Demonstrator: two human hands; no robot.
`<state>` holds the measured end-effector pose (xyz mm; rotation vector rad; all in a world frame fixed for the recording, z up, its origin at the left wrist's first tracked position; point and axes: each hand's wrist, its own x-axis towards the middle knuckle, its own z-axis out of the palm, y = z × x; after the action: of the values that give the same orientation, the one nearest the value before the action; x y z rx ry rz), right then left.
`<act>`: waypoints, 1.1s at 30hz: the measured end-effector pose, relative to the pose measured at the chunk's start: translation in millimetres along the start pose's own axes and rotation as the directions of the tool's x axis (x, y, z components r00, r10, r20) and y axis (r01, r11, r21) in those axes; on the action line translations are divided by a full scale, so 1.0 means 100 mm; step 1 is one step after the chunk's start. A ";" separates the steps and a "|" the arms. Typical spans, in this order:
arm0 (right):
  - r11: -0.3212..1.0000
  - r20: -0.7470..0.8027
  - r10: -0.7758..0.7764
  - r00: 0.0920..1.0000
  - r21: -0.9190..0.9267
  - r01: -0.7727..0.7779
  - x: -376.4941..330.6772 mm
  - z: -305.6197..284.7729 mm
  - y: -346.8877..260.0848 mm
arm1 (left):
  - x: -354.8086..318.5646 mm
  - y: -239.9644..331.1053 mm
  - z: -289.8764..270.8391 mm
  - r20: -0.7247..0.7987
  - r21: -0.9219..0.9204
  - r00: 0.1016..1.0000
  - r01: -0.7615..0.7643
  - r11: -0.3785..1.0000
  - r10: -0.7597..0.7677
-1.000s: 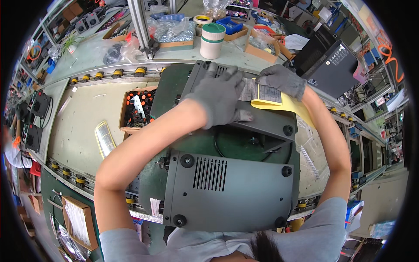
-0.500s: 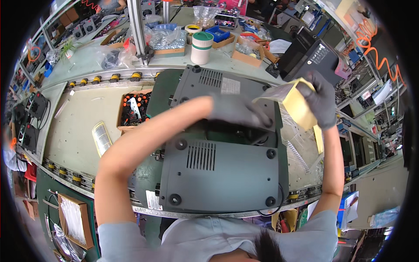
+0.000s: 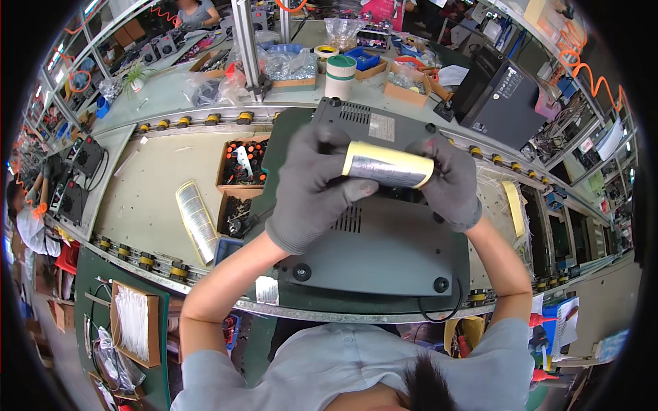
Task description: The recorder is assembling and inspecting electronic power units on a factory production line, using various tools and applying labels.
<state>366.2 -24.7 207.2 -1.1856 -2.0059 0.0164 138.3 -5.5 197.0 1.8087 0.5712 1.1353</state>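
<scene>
Stretched between my two gloved hands is a curled sheet of labels (image 3: 387, 166), silver-grey with yellow backing at its edges. My left hand (image 3: 307, 185) pinches its left end, thumb below and fingers above. The right end is gripped by my right hand (image 3: 449, 179). Beneath the hands lies a dark grey metal housing (image 3: 384, 253) with vent slots and round black feet facing up. A second such housing (image 3: 353, 123) lies behind it, partly hidden by the hands. Both rest on a green board (image 3: 288, 140).
Left of the board stand a box of black-and-orange parts (image 3: 244, 163) and a box of small black parts (image 3: 236, 209). Another label sheet (image 3: 197, 222) lies farther left. Rollers (image 3: 185, 122) line the bench. A white canister (image 3: 339, 79) and a black computer case (image 3: 504, 96) stand behind.
My right hand has brought the label sheet from the right toward the middle. My left hand, blurred over the far housing before, now holds the sheet's left end. The view has shifted slightly.
</scene>
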 end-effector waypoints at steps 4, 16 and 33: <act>0.973 0.171 -0.106 0.980 0.219 0.068 0.03 0.02 -0.26 | -0.20 0.02 0.02 -0.104 0.187 0.958 -0.247 0.951 0.269; 0.989 0.210 -0.128 0.969 -0.046 0.141 0.10 -0.09 -0.94 | -0.38 0.03 0.03 -0.025 0.338 0.920 -0.361 0.869 0.391; 0.898 -0.070 -0.441 0.895 -0.036 0.439 0.16 0.07 -0.92 | -0.60 0.17 0.10 -0.068 -0.056 0.993 -0.101 0.993 0.097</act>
<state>289.6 -61.8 247.5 -0.7050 -2.1654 -0.2728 117.5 -62.9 182.1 1.7705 0.4847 1.2693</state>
